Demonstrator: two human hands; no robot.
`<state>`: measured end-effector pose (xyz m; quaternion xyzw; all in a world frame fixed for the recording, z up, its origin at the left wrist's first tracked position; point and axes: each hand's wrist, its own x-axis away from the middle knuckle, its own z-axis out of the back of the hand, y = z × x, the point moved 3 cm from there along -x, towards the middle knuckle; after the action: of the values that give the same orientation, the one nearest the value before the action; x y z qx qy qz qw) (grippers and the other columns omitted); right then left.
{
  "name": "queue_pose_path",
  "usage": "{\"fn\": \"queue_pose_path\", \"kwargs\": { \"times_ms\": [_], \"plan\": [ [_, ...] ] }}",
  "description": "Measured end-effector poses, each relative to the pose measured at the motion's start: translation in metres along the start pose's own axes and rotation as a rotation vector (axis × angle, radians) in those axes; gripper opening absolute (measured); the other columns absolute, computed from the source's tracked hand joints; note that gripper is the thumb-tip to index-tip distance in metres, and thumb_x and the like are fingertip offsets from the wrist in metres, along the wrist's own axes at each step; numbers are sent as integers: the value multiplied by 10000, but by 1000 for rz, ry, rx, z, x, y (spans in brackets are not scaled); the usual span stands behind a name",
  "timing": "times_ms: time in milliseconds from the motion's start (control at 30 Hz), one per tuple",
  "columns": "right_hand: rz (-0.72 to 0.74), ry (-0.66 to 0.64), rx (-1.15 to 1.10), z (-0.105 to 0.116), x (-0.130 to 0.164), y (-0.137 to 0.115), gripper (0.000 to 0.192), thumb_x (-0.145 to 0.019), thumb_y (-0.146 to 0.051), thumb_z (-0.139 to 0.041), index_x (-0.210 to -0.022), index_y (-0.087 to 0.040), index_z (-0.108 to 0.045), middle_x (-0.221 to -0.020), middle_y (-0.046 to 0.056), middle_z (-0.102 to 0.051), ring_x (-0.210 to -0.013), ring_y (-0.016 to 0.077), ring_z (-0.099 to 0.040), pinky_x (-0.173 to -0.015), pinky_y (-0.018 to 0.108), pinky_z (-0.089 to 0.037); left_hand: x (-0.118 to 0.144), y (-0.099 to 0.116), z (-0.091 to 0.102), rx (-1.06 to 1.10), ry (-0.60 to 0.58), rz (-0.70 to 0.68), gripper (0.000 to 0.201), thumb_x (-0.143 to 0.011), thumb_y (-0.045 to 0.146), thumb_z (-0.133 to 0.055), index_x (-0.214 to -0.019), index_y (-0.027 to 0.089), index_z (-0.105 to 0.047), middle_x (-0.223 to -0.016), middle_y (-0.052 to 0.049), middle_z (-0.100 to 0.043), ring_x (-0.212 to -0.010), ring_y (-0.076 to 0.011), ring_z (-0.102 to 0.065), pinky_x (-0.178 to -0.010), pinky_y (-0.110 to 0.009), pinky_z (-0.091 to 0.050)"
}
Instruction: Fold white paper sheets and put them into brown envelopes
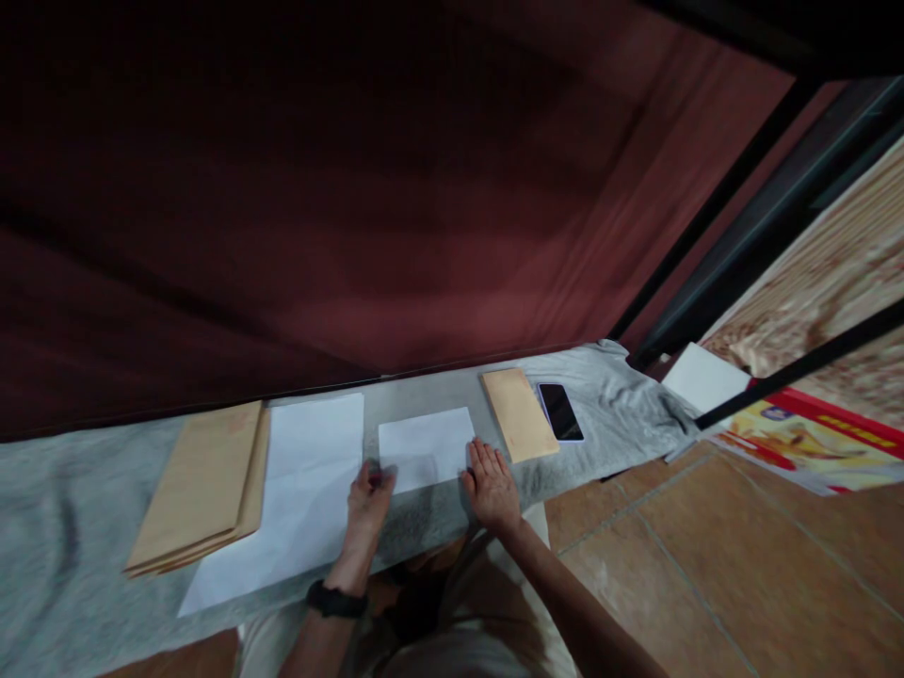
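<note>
Folded white paper (426,446), a crisp rectangle, lies flat on the grey cloth-covered surface (71,527). Left hand (368,501) pinches its near-left corner; right hand (490,482) lies flat and open at its right edge. Tan envelopes (201,485) and a glossy black phone (560,411) sit either side.

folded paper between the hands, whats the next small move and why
Probably press and run the left hand along the near edge of the folded paper to sharpen the crease. The sheet lies flat on the grey cloth. The left fingers pinch its near left corner and the right hand rests flat by its right edge, so it seems steadied for that.
</note>
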<state>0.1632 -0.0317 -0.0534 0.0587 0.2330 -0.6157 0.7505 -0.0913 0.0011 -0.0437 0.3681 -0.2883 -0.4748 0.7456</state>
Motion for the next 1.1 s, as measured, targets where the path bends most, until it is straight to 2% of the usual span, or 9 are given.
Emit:
{"fn": "queue_pose_path", "kwargs": {
  "times_ms": [200,433,567,700,867,933,1033,1100],
  "plan": [
    [-4,-25,-9,0,0,0,533,-1053,-351,-389,-1514,-90,-445,-1541,139,-486,-1428,275,-442,-1181,450,-324,-4,4,2,54,-64,55,310,-749,303,-603,-1034,188,-635,-837,-44,-747,-789,-212,-716,-740,-324,-567],
    [-24,-50,-27,1,-3,-2,529,-1049,-325,-397,-1528,-104,-431,-1541,145,-484,-1439,273,-429,-1182,477,-337,-5,5,5,1,-92,68,326,-734,264,-624,-1054,203,-626,-753,-12,-713,-743,-216,-701,-703,-316,-537],
    [41,-101,-77,0,-9,-21,514,-1046,-310,-405,-1533,-148,-432,-1572,103,-449,-1460,258,-402,-1196,466,-331,2,9,8,-124,-108,29,392,-783,310,-609,-1160,202,-614,-745,-15,-708,-701,-230,-687,-664,-324,-507],
    [108,-150,-128,-4,-14,-40,481,-1045,-330,-442,-1503,-189,-483,-1566,84,-462,-1452,244,-418,-1203,449,-329,7,15,8,-282,-97,-9,484,-846,306,-552,-1311,173,-546,-845,-62,-739,-766,-254,-711,-676,-340,-511],
    [99,-152,-128,-5,-14,-43,454,-1042,-342,-469,-1471,-208,-527,-1554,90,-477,-1447,239,-427,-1208,453,-325,15,21,10,-384,-105,4,557,-895,314,-526,-1422,147,-461,-949,-96,-734,-828,-269,-714,-733,-368,-536],
    [96,-158,-126,-4,-13,-42,458,-1041,-336,-470,-1477,-206,-520,-1560,91,-469,-1450,243,-423,-1207,452,-326,22,29,12,-449,-36,-91,525,-924,322,-486,-1417,142,-475,-1012,-124,-716,-886,-278,-703,-779,-390,-545],
    [94,-174,-132,-2,-13,-42,465,-1043,-329,-466,-1488,-204,-506,-1571,92,-453,-1453,246,-418,-1206,449,-323,34,44,8,-539,100,-351,460,-963,304,-398,-1353,108,-544,-1164,-193,-661,-1080,-319,-646,-924,-464,-526],
    [93,-181,-135,-1,-13,-42,472,-1042,-329,-466,-1496,-204,-497,-1574,90,-449,-1453,246,-418,-1207,445,-320,39,52,-4,-531,99,-505,454,-980,288,-360,-1341,94,-556,-1305,-218,-602,-1244,-337,-566,-1036,-502,-477]
  ]
}}
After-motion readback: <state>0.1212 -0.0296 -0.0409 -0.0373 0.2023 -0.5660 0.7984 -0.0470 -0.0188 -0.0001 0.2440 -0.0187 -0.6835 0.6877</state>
